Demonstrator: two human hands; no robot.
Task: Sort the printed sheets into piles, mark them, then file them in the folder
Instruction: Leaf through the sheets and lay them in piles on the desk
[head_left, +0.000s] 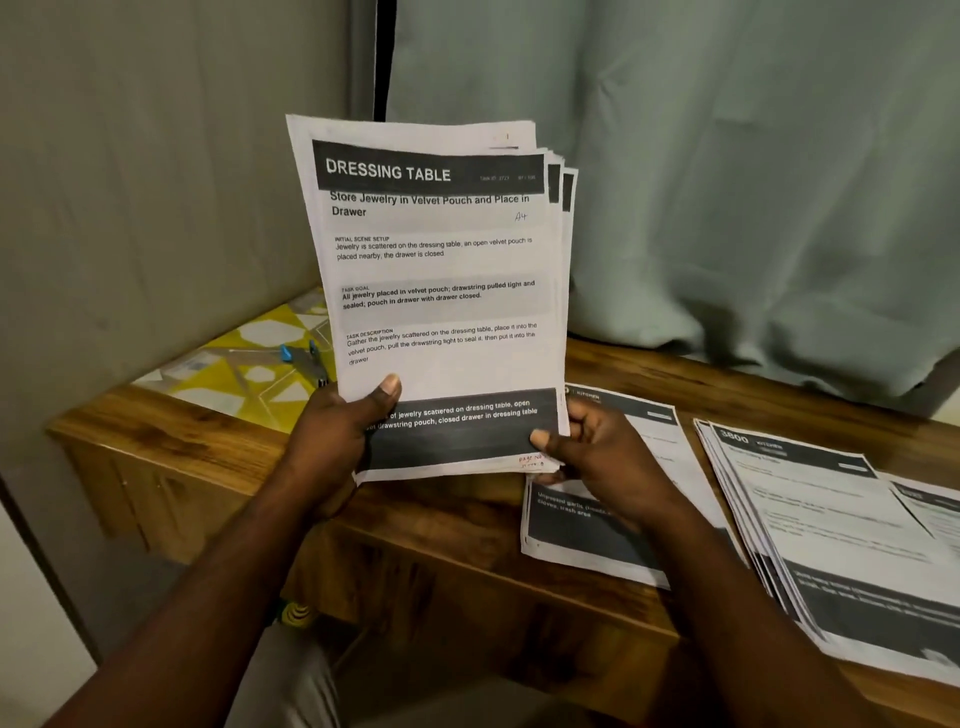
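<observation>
Still sorting: both hands, left hand (340, 431) and right hand (597, 452), grip the stack of sheets (441, 291), next drop the top page on 1 of the piles (831, 530).

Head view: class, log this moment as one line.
left hand: grips sheet stack | right hand: pinches stack corner | sorted piles: on table

- Held sheets (441, 291): white, black header bands, grey panels, red note.
- Table (467, 519): brown wood grain.
- Cloth (249, 364) left of the hands: yellow-and-white geometric.
- Curtain (753, 182): pale green.
</observation>
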